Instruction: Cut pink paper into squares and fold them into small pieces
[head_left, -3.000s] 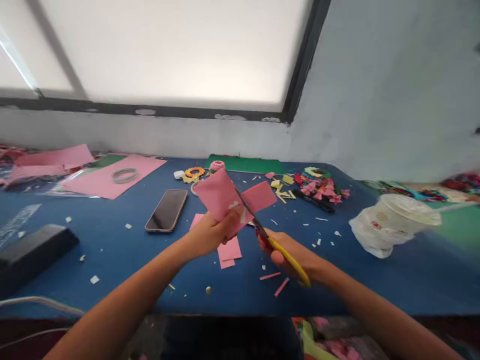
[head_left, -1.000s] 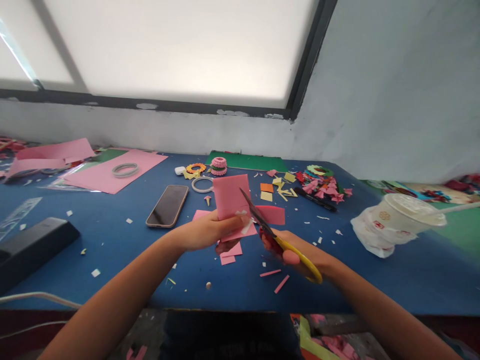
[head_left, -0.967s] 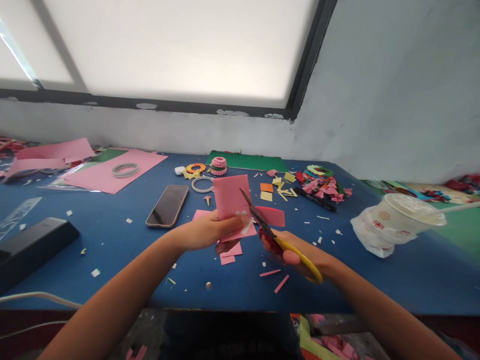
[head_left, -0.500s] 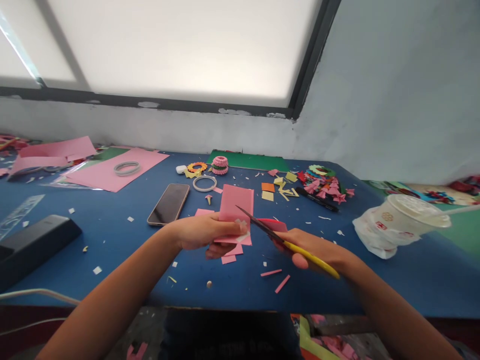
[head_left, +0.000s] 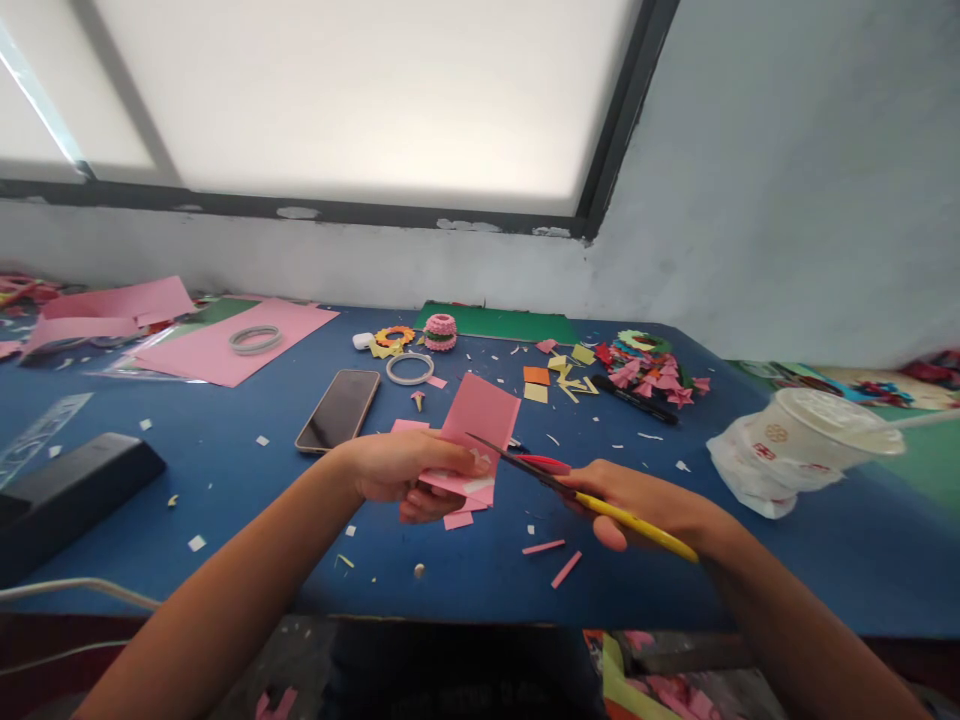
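to the left i see a pink sheet point(head_left: 210, 352) with a gray ring point(head_left: 256, 340) on it, then a phone point(head_left: 338, 411) flat on the blue surface point(head_left: 247, 475). my left grip point(head_left: 409, 467) is curled tight around a pink paper point(head_left: 484, 408), held up near the middle. the dark scissors point(head_left: 611, 510) tip points across the paper; my right grip point(head_left: 639, 495) is wrapped around the yellow handle. farther right, a white cup point(head_left: 817, 440) leans over.

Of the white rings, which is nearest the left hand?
The white ring lying directly on the blue table, beyond the left hand and right of the phone; the ring on the pink sheet lies farther left.
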